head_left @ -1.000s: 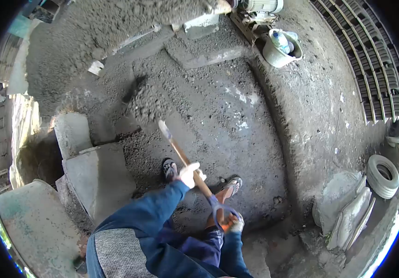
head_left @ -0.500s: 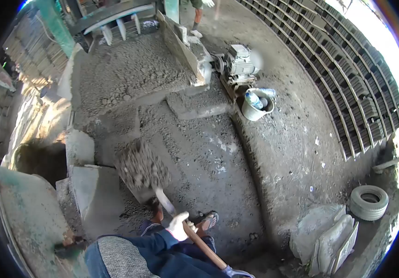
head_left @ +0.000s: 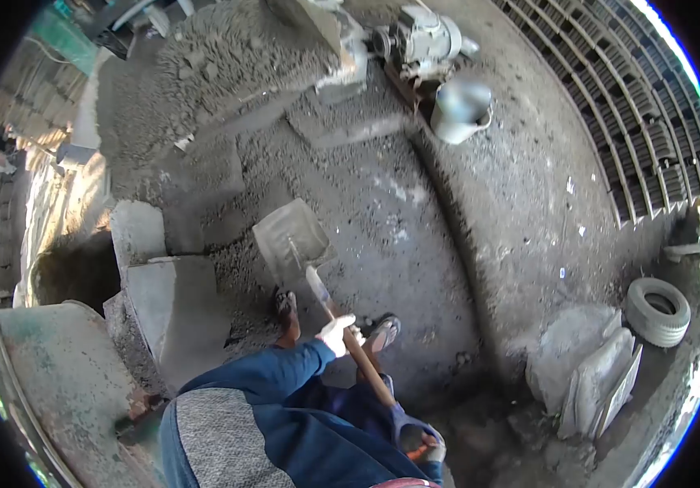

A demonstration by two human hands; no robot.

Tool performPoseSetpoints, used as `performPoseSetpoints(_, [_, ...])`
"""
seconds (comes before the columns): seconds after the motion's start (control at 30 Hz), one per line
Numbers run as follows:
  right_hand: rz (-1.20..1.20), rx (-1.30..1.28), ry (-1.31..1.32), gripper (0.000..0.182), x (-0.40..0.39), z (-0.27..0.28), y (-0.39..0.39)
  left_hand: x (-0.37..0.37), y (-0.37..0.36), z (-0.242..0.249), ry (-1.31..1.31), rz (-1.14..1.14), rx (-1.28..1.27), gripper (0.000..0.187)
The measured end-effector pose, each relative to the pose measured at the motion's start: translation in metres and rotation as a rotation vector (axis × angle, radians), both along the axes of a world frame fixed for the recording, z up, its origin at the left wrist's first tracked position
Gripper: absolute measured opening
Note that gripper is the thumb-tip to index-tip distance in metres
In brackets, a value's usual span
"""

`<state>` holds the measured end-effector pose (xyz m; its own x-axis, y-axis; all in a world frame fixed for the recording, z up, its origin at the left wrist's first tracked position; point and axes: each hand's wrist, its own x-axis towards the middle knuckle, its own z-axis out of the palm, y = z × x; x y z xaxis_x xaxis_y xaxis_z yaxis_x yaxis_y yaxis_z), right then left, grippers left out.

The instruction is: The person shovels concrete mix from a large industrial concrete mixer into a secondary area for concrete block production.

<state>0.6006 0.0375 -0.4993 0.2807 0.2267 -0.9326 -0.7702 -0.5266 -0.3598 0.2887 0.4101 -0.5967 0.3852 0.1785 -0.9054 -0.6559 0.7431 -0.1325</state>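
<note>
A shovel (head_left: pixel 295 236) slants across the middle of the head view, its broad blade bare except for a thin grey film, close over the floor in front of my feet. My left hand (head_left: pixel 337 335), in a pale glove, is closed around the lower part of its wooden shaft. At the top end, my right hand (head_left: pixel 432 448) is wrapped on the blue-grey loop handle, partly hidden by it. Both sandalled feet stand beside the shaft, one at either side. Dark grey loose material (head_left: pixel 220 65) is heaped at the back left.
A motor (head_left: pixel 425 37) and a white bucket (head_left: pixel 460 114) stand beyond the floor ledge. Slabs (head_left: pixel 586 366) and a tyre (head_left: pixel 657 311) lie at right. On the left are a metal sheet (head_left: pixel 175 313) and a dark pit (head_left: pixel 77 276). Racks of blocks (head_left: pixel 610 106) line the far right.
The material heaped on the shovel blade has gone from it. The blade has moved right and up in the view. My right hand has come into sight, and the view has tilted down.
</note>
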Motion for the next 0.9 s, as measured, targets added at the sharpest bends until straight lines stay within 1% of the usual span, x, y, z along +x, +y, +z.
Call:
performPoseSetpoints(0.03, [-0.09, 0.01, -0.103, 0.039, -0.069, 0.057, 0.081, -0.009, 0.007, -0.029, 0.002, -0.021, -0.002, 0.022])
performPoseSetpoints(0.07, [-0.071, 0.069, -0.092, 0.04, -0.106, 0.049, 0.112, -0.021, 0.013, -0.051, 0.007, -0.043, -0.008, 0.022])
performPoseSetpoints(0.1, [-0.032, 0.184, -0.056, 0.04, -0.124, -0.024, 0.095, -0.031, 0.022, -0.07, 0.039, -0.036, 0.022, 0.023])
performPoseSetpoints(0.13, [-0.233, 0.152, 0.066, 0.043, -0.181, 0.034, 0.182, -0.042, 0.027, -0.083, 0.075, -0.029, 0.048, 0.023])
performPoseSetpoints(0.17, [-0.042, 0.203, 0.036, 0.045, -0.204, -0.037, 0.173, -0.056, 0.034, -0.092, 0.114, -0.067, 0.036, 0.025])
performPoseSetpoints(0.2, [-0.116, 0.199, 0.025, 0.044, -0.243, -0.014, 0.228, -0.072, 0.04, -0.095, 0.127, -0.099, 0.082, 0.027])
performPoseSetpoints(0.23, [0.117, 0.076, -0.095, 0.045, -0.268, -0.021, 0.258, -0.091, 0.047, -0.094, 0.116, -0.105, 0.082, 0.028])
performPoseSetpoints(0.27, [0.138, 0.041, -0.114, 0.047, -0.295, -0.028, 0.281, -0.111, 0.055, -0.089, 0.107, -0.113, 0.084, 0.029])
performPoseSetpoints(0.33, [0.104, -0.016, -0.031, 0.049, -0.335, -0.041, 0.316, -0.146, 0.083, -0.069, 0.214, -0.185, 0.123, 0.031])
performPoseSetpoints(0.37, [0.053, -0.003, 0.0, 0.048, -0.355, -0.039, 0.34, -0.161, 0.096, -0.066, 0.261, -0.219, 0.141, 0.032])
performPoseSetpoints(0.4, [0.004, 0.009, 0.029, 0.048, -0.376, -0.031, 0.365, -0.191, 0.106, -0.102, 0.139, -0.181, 0.155, 0.032])
performPoseSetpoints(0.43, [-0.043, 0.023, 0.058, 0.048, -0.394, -0.03, 0.38, -0.206, 0.125, -0.103, 0.201, -0.2, 0.165, 0.033])
performPoseSetpoints(0.47, [-0.035, 0.066, 0.086, 0.047, -0.408, -0.039, 0.388, -0.219, 0.149, -0.096, 0.264, -0.22, 0.179, 0.033])
performPoseSetpoints(0.5, [-0.029, 0.109, 0.111, 0.047, -0.421, -0.053, 0.395, -0.229, 0.168, -0.094, 0.286, -0.229, 0.156, 0.034])
performPoseSetpoints(0.53, [-0.023, 0.155, 0.134, 0.046, -0.434, -0.068, 0.404, -0.237, 0.179, -0.089, 0.29, -0.251, 0.188, 0.035])
performPoseSetpoints(0.57, [0.006, 0.215, 0.022, 0.042, -0.445, -0.07, 0.415, -0.243, 0.188, -0.083, 0.293, -0.269, 0.219, 0.036])
performPoseSetpoints(0.6, [-0.021, 0.227, 0.044, 0.041, -0.455, -0.073, 0.425, -0.25, 0.196, -0.082, 0.295, -0.284, 0.249, 0.037])
performPoseSetpoints(0.63, [-0.047, 0.239, 0.068, 0.039, -0.465, -0.076, 0.434, -0.259, 0.205, -0.086, 0.281, -0.296, 0.253, 0.042])
performPoseSetpoints(0.67, [-0.076, 0.255, 0.096, 0.039, -0.476, -0.076, 0.454, -0.269, 0.219, -0.085, 0.287, -0.271, 0.318, 0.045])
performPoseSetpoints(0.7, [-0.16, 0.256, 0.067, 0.037, -0.494, -0.086, 0.482, -0.28, 0.229, -0.079, 0.293, -0.247, 0.376, 0.048])
performPoseSetpoints(0.73, [-0.308, 0.191, 0.116, 0.039, -0.507, -0.122, 0.507, -0.29, 0.233, -0.077, 0.298, -0.225, 0.43, 0.051])
performPoseSetpoints(0.77, [-0.142, 0.3, 0.027, 0.015, -0.522, -0.207, 0.511, -0.303, 0.237, -0.092, 0.258, -0.203, 0.482, 0.058])
performPoseSetpoints(0.8, [-0.223, 0.284, 0.048, 0.008, -0.512, -0.238, 0.524, -0.308, 0.228, -0.095, 0.338, -0.19, 0.49, 0.052])
performPoseSetpoints(0.83, [-0.306, 0.268, 0.067, 0.003, -0.501, -0.269, 0.537, -0.313, 0.215, -0.104, 0.421, -0.207, 0.358, 0.049])
performPoseSetpoints(0.87, [-0.103, 0.232, -0.035, 0.012, -0.471, -0.285, 0.521, -0.323, 0.205, -0.118, 0.503, -0.225, 0.229, 0.047])
performPoseSetpoints(0.9, [0.113, -0.016, 0.181, 0.025, -0.43, -0.29, 0.502, -0.334, 0.183, -0.134, 0.5, -0.322, 0.271, 0.05])
